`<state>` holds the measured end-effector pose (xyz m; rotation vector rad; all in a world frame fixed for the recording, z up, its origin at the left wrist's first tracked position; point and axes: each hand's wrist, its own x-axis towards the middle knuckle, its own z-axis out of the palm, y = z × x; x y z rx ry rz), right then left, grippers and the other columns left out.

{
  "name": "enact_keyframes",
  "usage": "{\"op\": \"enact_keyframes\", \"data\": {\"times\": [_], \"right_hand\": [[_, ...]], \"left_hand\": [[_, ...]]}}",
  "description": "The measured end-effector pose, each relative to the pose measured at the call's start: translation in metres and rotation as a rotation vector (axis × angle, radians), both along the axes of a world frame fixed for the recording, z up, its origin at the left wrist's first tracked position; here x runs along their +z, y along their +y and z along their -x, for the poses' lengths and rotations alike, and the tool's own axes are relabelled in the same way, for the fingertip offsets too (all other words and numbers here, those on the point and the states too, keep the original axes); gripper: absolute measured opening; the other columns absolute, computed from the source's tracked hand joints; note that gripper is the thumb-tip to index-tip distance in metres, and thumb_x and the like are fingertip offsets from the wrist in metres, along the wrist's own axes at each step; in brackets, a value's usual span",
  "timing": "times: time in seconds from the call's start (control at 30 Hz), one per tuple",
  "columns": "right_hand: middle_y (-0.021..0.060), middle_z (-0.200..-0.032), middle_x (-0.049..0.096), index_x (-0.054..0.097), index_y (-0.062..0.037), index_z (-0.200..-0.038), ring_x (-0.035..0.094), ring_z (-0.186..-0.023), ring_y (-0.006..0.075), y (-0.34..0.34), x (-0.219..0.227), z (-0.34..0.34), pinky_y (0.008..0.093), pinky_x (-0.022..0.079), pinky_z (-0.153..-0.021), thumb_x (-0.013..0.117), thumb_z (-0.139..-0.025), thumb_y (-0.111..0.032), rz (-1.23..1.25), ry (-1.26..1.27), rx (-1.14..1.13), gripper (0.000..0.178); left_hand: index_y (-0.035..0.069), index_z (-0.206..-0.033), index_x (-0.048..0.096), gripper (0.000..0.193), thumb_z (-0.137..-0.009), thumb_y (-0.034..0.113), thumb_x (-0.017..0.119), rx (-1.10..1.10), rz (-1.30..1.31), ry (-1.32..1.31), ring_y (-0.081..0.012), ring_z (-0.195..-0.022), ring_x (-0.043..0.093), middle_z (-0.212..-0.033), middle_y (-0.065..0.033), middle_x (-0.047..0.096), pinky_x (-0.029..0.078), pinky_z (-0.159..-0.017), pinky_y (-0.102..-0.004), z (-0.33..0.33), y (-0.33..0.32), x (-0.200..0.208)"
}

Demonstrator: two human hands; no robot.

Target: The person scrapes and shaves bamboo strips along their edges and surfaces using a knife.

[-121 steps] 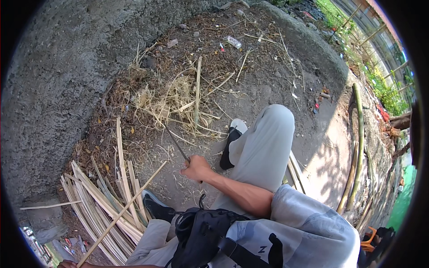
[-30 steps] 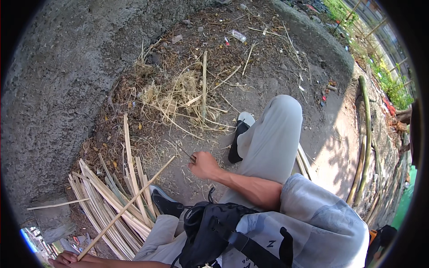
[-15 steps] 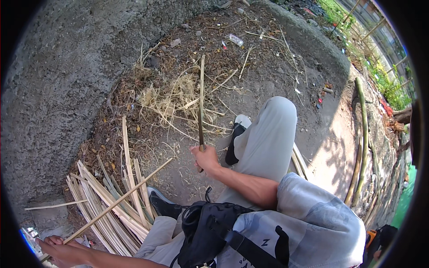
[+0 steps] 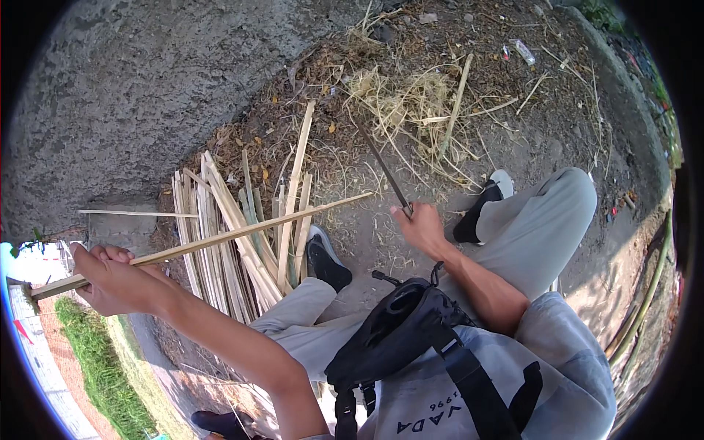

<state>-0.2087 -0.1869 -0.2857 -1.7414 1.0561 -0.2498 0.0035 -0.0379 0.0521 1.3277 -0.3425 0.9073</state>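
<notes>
My left hand [image 4: 106,275] is closed around the thick end of a long split-bamboo strip [image 4: 242,231]. That strip slants up to the right, its thin tip in front of my right hand. In my right hand [image 4: 424,229] is the handle of a long, narrow, dark-bladed knife [image 4: 381,158]. The blade points away and to the left, apart from the held strip. Beneath the held strip, a bundle of pale bamboo strips [image 4: 213,257] lies on the ground beside my left shoe [image 4: 326,260].
A heap of curly shavings [image 4: 400,99] lies ahead, with a loose pale strip [image 4: 458,103] at its right. A rough grey concrete wall [image 4: 161,95] rises at the left. Bamboo poles [image 4: 645,293] lie far right. A black bag [image 4: 400,323] hangs at my front.
The view has turned left. The knife, earlier pointing straight ahead in line with a pale strip, now tilts left, away from it. My left hand still grips the bamboo strip.
</notes>
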Motion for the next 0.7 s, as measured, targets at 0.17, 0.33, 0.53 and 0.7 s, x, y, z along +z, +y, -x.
{"op": "enact_keyframes", "data": {"times": [0.17,0.33,0.53,0.7], "right_hand": [[0.0271,-0.06,0.059,0.061,0.006,-0.066,0.063,-0.065,0.0451,0.023,0.001,-0.008,0.0504,0.05,-0.065,0.058,-0.09,-0.044,0.059,0.082,0.311,0.056],[0.028,-0.064,0.06,0.062,0.0052,-0.073,0.062,-0.065,0.0462,0.051,0.058,-0.052,0.0515,0.049,-0.066,0.046,-0.096,-0.043,0.037,-0.171,0.426,0.056],[0.0309,-0.07,0.061,0.064,0.0058,-0.082,0.061,-0.072,0.0512,0.064,-0.008,-0.067,0.0543,0.05,-0.072,0.039,-0.098,-0.041,0.036,-0.006,0.289,0.055],[0.0316,-0.074,0.062,0.066,0.0059,-0.079,0.062,-0.076,0.0502,0.067,0.027,-0.066,0.0553,0.05,-0.073,0.037,-0.098,-0.042,0.029,-0.095,0.295,0.06]], "left_hand": [[-0.003,-0.089,0.044,0.027,-0.085,0.011,0.066,0.22,0.021,-0.015,-0.0103,-0.046,0.041,-0.063,-0.0063,0.047,0.031,-0.039,-0.0235,0.003,0.012,-0.003],[-0.005,-0.089,0.044,0.027,-0.085,0.011,0.066,0.305,-0.022,0.042,-0.0106,-0.046,0.04,-0.062,-0.0073,0.047,0.031,-0.04,-0.0244,0.004,-0.005,0.001],[-0.007,-0.091,0.045,0.03,-0.086,0.013,0.067,0.323,-0.052,0.062,-0.0108,-0.046,0.039,-0.063,-0.0085,0.048,0.031,-0.04,-0.0249,0.021,-0.031,0.003],[-0.009,-0.092,0.05,0.033,-0.086,0.017,0.07,0.284,-0.025,-0.023,-0.0073,-0.043,0.036,-0.063,-0.0069,0.049,0.028,-0.04,-0.0211,0.027,-0.035,0.005]]}}
